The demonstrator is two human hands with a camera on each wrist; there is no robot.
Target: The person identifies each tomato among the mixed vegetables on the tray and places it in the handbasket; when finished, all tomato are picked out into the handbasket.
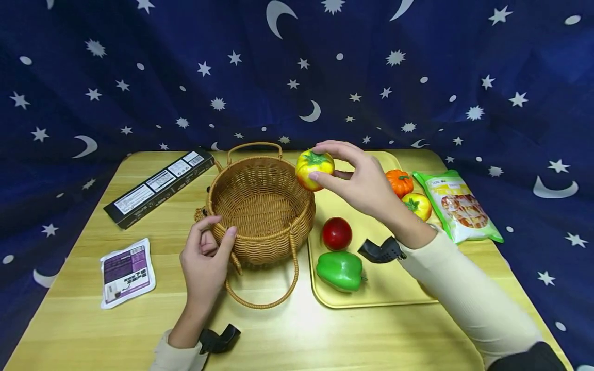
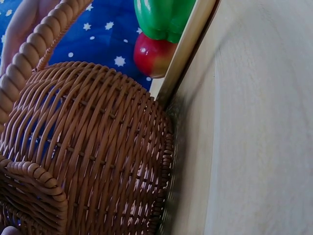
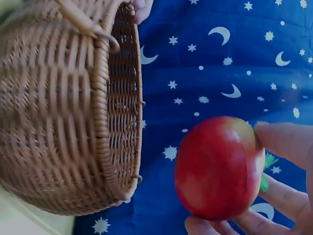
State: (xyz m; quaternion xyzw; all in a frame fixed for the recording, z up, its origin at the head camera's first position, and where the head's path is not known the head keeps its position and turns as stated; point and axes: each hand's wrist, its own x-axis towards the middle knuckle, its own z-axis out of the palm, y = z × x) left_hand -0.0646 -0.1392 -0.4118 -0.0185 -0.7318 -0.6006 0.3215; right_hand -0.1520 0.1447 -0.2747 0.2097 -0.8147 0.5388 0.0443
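A round wicker basket (image 1: 260, 247) stands on the table, one handle folded down toward the front and the other up at the back. My left hand (image 1: 204, 263) grips its near-left rim, thumb and fingers bent at the edge. Over the basket's right side, my right hand (image 1: 362, 180) pinches a toy tomato (image 1: 314, 170), yellow and red with a green leafy top. The right wrist view shows the tomato's red underside (image 3: 215, 171), held in the fingertips beside the basket opening. Nothing lies on the basket's woven floor.
Right of the basket, a yellow tray (image 1: 380, 293) bears a red ball-shaped fruit (image 1: 336, 234) and a green bell pepper (image 1: 341, 271). Beyond the right forearm are an orange pumpkin (image 1: 400, 183), another yellow tomato (image 1: 417, 206) and a green food bag (image 1: 464, 206). Leftward lie a black box (image 1: 160, 186) and a white-purple pouch (image 1: 127, 273).
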